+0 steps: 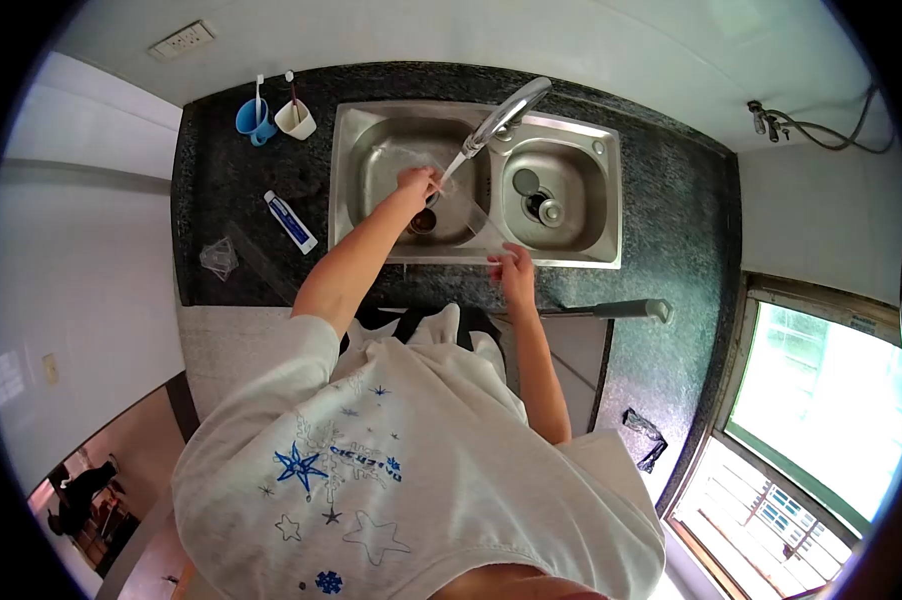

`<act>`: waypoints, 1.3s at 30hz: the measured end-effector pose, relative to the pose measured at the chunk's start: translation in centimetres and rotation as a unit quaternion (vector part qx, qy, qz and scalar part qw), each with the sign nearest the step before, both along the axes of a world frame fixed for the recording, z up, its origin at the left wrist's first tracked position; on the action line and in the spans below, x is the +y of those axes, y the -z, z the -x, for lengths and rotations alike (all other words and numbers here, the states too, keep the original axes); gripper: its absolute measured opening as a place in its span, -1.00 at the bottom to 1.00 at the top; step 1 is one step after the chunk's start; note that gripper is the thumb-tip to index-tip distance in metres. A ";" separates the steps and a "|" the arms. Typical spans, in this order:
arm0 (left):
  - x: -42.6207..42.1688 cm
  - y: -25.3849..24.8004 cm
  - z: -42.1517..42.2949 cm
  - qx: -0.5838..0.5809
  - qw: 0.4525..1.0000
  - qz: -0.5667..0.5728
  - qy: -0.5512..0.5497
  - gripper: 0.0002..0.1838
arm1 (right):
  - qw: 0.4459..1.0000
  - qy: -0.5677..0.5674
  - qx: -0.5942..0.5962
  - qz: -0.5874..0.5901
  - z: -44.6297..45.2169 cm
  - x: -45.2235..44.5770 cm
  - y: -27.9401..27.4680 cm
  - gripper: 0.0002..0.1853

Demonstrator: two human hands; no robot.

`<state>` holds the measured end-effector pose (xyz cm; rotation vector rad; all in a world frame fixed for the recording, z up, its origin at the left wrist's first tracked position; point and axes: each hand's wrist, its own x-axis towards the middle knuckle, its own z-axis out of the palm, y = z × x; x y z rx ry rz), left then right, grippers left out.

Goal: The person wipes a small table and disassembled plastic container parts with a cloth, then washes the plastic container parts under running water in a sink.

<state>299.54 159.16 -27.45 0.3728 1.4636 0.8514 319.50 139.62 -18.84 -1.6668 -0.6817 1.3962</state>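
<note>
My left hand is under the faucet spout above the left basin, its fingers pinched on a clear, thin plastic piece. Whitish water seems to run from the spout beside these fingers. The plastic stretches slantwise over the basin divider towards the front rim. There my right hand holds its other end between the fingers. Behind the hands lies the double steel sink, with a drain in the left basin and a strainer in the right.
Left of the sink are a blue cup and a white cup, each with a toothbrush, a toothpaste tube and clear plastic. A grey handle lies at the front right, and a crumpled black item is further right.
</note>
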 end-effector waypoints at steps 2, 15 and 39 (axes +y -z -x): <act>-0.5 -1.1 -0.1 -0.083 0.996 0.029 -0.020 -0.85 | 0.999 -0.009 0.045 0.006 1.1 2.2 1.9 -0.69; -3.8 0.1 2.8 0.091 0.985 -0.134 -0.066 -0.80 | 0.980 -0.001 0.187 0.067 10.2 13.5 8.3 -0.72; -3.9 -2.8 -3.2 -0.257 0.910 0.196 -0.258 -0.53 | 0.923 -0.094 -0.317 -0.196 1.6 5.9 0.3 -0.85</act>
